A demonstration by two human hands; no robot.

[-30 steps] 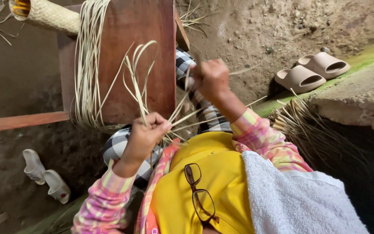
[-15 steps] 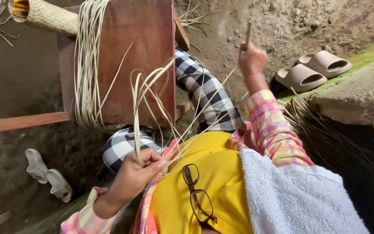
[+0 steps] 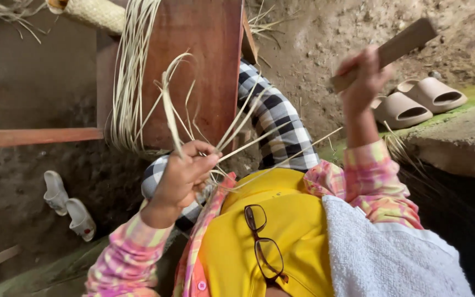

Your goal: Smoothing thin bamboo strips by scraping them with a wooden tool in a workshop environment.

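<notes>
My left hand is closed around a bunch of pale straw strands that fan upward and to the right. My right hand is raised high at the right, gripping a flat brown wooden stick that points up and right. More straw strands hang over a reddish-brown wooden board in front of me. My checked trouser leg lies between the hands. Glasses hang on my yellow shirt.
A pair of beige slippers lies on the dirt at right, beside a concrete ledge. White shoes lie lower left. A woven roll sits top left above a wooden frame rail. A white towel drapes my right shoulder.
My right hand has pulled away from the straw and risen up and right with the wooden stick. My left hand dropped slightly, still gripping the strands.
</notes>
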